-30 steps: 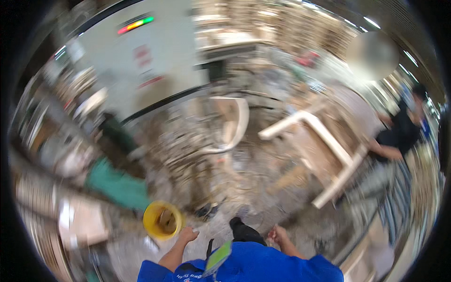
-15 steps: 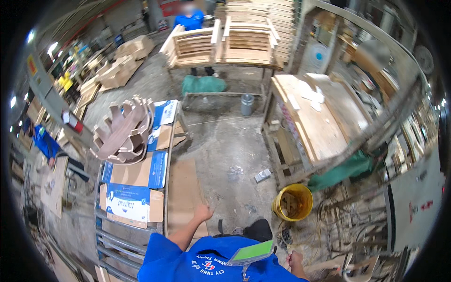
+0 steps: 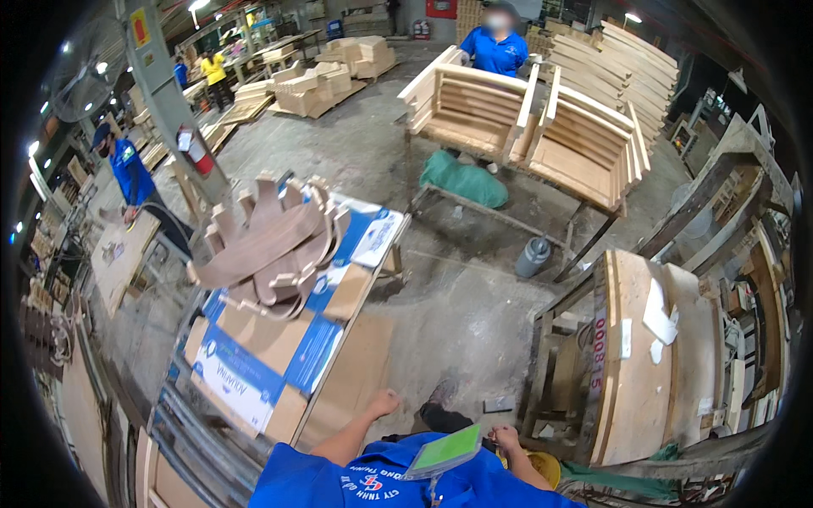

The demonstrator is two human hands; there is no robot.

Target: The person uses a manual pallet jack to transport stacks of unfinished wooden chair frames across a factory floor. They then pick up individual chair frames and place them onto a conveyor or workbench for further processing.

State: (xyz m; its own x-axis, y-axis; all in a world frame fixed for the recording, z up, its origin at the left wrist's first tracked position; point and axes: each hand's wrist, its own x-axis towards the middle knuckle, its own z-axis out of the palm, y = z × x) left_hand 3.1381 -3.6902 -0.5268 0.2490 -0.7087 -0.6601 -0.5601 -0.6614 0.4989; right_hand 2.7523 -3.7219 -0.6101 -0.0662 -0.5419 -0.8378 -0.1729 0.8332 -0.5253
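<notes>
My left hand (image 3: 384,402) hangs low in front of me with its fingers curled in, and nothing shows in it. It is nearest to a plain cardboard sheet (image 3: 360,356) leaning beside the cart. On the cart, flattened blue and white cardboard (image 3: 240,372) lies under a pile of curved brown wooden pieces (image 3: 269,245). My right hand (image 3: 505,437) is at my right side, also loosely closed, with nothing visible in it. Just below it, the yellow bucket (image 3: 544,467) is mostly covered by my forearm.
A wooden workbench (image 3: 631,364) with white scraps stands to the right. Ahead, slatted wooden frames (image 3: 584,144) rest on a table, with a person in blue (image 3: 495,52) behind. A grey canister (image 3: 533,256) stands on the floor; a post (image 3: 169,93) rises at left.
My view has swung left and up, so the cart, frames and bench sit further right. My right hand has come forward from my side; the yellow bucket is now mostly hidden.
</notes>
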